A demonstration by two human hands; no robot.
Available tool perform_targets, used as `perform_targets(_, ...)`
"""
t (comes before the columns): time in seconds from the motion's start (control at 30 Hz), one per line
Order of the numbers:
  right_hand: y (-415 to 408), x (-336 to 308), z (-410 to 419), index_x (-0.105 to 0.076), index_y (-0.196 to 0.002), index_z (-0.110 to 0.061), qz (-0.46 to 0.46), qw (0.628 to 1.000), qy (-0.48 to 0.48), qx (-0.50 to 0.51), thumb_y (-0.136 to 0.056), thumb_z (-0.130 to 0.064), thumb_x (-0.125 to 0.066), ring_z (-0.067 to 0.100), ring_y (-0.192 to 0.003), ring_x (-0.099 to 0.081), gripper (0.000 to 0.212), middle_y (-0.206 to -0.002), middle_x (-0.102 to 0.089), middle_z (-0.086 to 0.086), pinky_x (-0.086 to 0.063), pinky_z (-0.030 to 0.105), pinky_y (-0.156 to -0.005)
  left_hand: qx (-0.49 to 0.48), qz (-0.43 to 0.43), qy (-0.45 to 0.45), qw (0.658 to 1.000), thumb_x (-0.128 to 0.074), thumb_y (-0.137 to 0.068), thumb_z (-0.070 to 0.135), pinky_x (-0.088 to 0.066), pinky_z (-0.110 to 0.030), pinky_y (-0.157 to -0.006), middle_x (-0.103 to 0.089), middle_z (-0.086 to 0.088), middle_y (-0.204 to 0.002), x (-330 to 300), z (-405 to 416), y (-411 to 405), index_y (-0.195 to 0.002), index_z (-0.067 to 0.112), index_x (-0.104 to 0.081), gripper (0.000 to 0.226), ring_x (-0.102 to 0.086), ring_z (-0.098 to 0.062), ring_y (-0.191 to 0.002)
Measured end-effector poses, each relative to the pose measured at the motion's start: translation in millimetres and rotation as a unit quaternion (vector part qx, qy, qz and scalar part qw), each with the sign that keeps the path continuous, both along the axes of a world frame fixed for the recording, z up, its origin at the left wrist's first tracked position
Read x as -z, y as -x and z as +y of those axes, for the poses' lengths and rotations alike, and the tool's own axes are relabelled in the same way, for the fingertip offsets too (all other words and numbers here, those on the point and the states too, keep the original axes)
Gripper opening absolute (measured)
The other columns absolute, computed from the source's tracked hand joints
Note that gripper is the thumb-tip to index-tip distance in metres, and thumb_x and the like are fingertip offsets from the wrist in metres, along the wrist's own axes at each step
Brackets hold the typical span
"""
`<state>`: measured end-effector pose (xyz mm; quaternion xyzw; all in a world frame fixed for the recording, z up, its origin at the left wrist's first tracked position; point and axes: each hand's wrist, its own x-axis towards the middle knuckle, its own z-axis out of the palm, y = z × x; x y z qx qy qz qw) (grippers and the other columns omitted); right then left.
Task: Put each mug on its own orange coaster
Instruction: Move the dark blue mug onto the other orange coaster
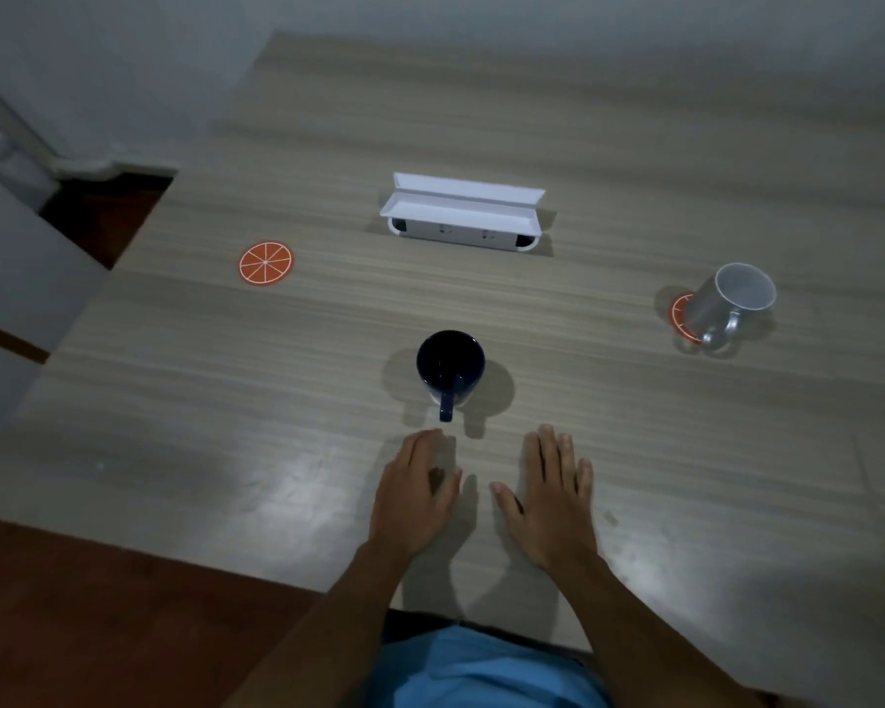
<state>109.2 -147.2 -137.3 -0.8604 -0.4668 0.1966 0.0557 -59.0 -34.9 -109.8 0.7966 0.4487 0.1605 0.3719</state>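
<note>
A dark blue mug (449, 367) stands upright on the bare table at the centre, its handle pointing toward me. Far to its left lies an orange-slice coaster (266, 263) with nothing on it. At the right, a silver mug (731, 303) stands on a second orange coaster (679, 314), which shows only at the mug's left side. My left hand (416, 495) rests flat just below the blue mug's handle, fingers apart, holding nothing. My right hand (553, 495) lies flat beside it, also holding nothing.
A white socket box with its lid open (463, 212) stands at the back centre of the wooden table (226, 401). The table's left edge drops to a brown floor (98, 605). A grey cabinet (16, 278) is at the left.
</note>
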Motion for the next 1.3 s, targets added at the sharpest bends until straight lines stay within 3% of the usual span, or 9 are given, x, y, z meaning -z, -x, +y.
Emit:
perform_targets(0.17, -0.6, -1.3, 0.3, 0.006, -0.164, -0.017, 0.002, 1.000, 0.002, 0.001, -0.100, -0.067, -0.026, 0.026, -0.159, 0.019, 0.087, -0.173, 0.016, 0.004, 0.007, 0.052, -0.129, -0.136, -0.162, 0.143, 0.967, -0.070, -0.092, 0.027, -0.052, -0.014, -0.077, -0.060, 0.007, -0.126, -30.9, 17.6, -29.3, -0.126, 0.023, -0.056, 0.037, -0.062, 0.000, -0.095)
perform_targets(0.3, -0.1, -0.2, 0.0, 0.005, -0.164, -0.018, 0.003, 1.000, -0.004, 0.005, -0.100, -0.067, -0.026, 0.025, -0.159, 0.018, 0.087, -0.174, 0.014, 0.003, 0.006, 0.052, -0.129, -0.200, -0.180, 0.189, 0.944, -0.070, -0.092, 0.031, -0.050, -0.010, -0.064, -0.067, 0.004, -0.113, -42.7, 28.6, -41.4, -0.111, 0.021, -0.063, 0.023, -0.064, 0.006, -0.082)
perform_targets(0.43, 3.2, -2.7, 1.4, 0.002, -0.165, -0.017, -0.005, 1.000, 0.001, 0.010, -0.100, -0.066, -0.028, 0.027, -0.160, 0.015, 0.086, -0.174, 0.011, 0.004, 0.004, 0.052, -0.129, -0.182, -0.160, 0.264, 0.934, -0.069, -0.091, 0.041, -0.055, -0.032, -0.077, -0.072, -0.003, -0.107, -42.0, 32.7, -39.7, -0.101, 0.021, -0.068, 0.022, -0.070, -0.019, -0.097)
perform_targets(0.5, 5.0, -5.7, 3.6, 0.000, -0.165, -0.016, -0.001, 1.000, 0.003, 0.017, -0.100, -0.064, -0.030, 0.028, -0.160, 0.014, 0.086, -0.174, 0.009, 0.006, 0.003, 0.053, -0.129, -0.154, -0.157, 0.269, 0.938, -0.066, -0.093, 0.042, -0.054, -0.039, -0.082, -0.073, -0.003, -0.106, -40.1, 31.9, -39.5, -0.095, 0.023, -0.071, 0.020, -0.070, -0.022, -0.098)
perform_targets(0.67, 13.2, -16.2, 14.0, -0.014, -0.164, -0.017, 0.006, 1.000, -0.008, 0.008, -0.098, -0.062, -0.037, 0.027, -0.161, 0.005, 0.083, -0.174, -0.005, 0.005, -0.004, 0.052, -0.129, -0.121, -0.180, 0.285, 0.934, -0.061, -0.097, 0.035, -0.057, -0.034, -0.079, -0.076, 0.003, -0.099, -40.6, 43.8, -38.3, -0.092, 0.017, -0.073, 0.022, -0.074, -0.011, -0.083)
perform_targets(0.73, 15.8, -20.3, 21.4, -0.016, -0.163, -0.018, 0.006, 1.000, -0.009, -0.003, -0.097, -0.062, -0.038, 0.028, -0.161, 0.002, 0.082, -0.174, -0.008, 0.005, -0.007, 0.051, -0.129, -0.139, -0.216, 0.282, 0.924, -0.060, -0.099, 0.027, -0.056, -0.031, -0.076, -0.077, 0.000, -0.092, -41.9, 51.5, -35.6, -0.089, 0.013, -0.072, 0.021, -0.075, -0.014, -0.087)
perform_targets(0.93, 23.6, -28.7, 56.9, -0.012, -0.163, -0.020, -0.001, 0.999, 0.025, -0.048, -0.097, -0.065, -0.034, 0.029, -0.160, 0.003, 0.083, -0.174, -0.003, 0.005, -0.008, 0.052, -0.128, -0.199, -0.266, 0.269, 0.904, -0.056, -0.101, 0.020, -0.059, -0.035, -0.086, -0.077, -0.012, -0.098, -43.0, 87.8, -15.9, -0.093, 0.006, -0.070, 0.022, -0.075, -0.020, -0.098)
perform_targets(1.2, 49.3, -29.5, 103.8, -0.010, -0.164, -0.019, 0.005, 0.999, 0.042, -0.017, -0.097, -0.067, -0.034, 0.039, -0.159, 0.002, 0.086, -0.175, 0.000, 0.006, -0.007, 0.055, -0.129, -0.252, -0.280, 0.228, 0.898, -0.058, -0.098, 0.022, -0.056, -0.037, -0.084, -0.078, -0.003, -0.095, -44.6, 150.7, 29.8, -0.083, 0.022, -0.073, 0.021, -0.073, -0.016, -0.100)
perform_targets(1.3, 61.0, -28.7, 114.5, -0.010, -0.165, -0.018, 0.000, 0.999, 0.040, 0.000, -0.099, -0.063, -0.034, 0.036, -0.160, 0.003, 0.083, -0.175, 0.000, 0.009, -0.008, 0.057, -0.128, -0.267, -0.283, 0.215, 0.896, -0.059, -0.098, 0.023, -0.056, -0.037, -0.083, -0.078, -0.004, -0.095, -48.1, 184.9, 46.5, -0.081, 0.027, -0.073, 0.022, -0.073, -0.017, -0.100)
